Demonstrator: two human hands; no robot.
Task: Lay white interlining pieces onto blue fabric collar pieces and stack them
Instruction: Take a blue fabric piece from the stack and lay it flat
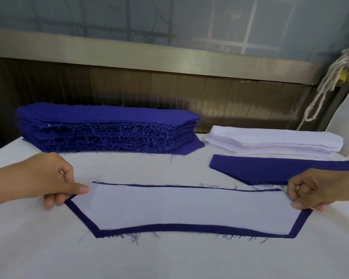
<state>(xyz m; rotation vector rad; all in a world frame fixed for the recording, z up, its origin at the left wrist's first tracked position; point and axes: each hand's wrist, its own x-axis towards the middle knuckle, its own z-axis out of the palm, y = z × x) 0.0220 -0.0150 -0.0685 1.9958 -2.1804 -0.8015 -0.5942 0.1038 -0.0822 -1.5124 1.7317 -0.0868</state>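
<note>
A white lining piece [189,208] lies on a blue collar piece [169,227] in the middle of the desk [169,258], toward its near edge; a blue border shows all round, thin along the far side. The left hand [54,180] pinches the pair's left end, thumb on top and fingers under; the right hand [314,190] pinches the right end with curled fingers.

Both layers look thin, light and limp, and likely to sag or slide apart if lifted from one point, so the two ends are the sensible hold, kept taut. The blue edges fray, so loose threads may snag.

Toward the far left corner sits the blue stack [109,117]; toward the far right, the white stack [270,137], with a single blue piece [270,170] just in front of it.
</note>
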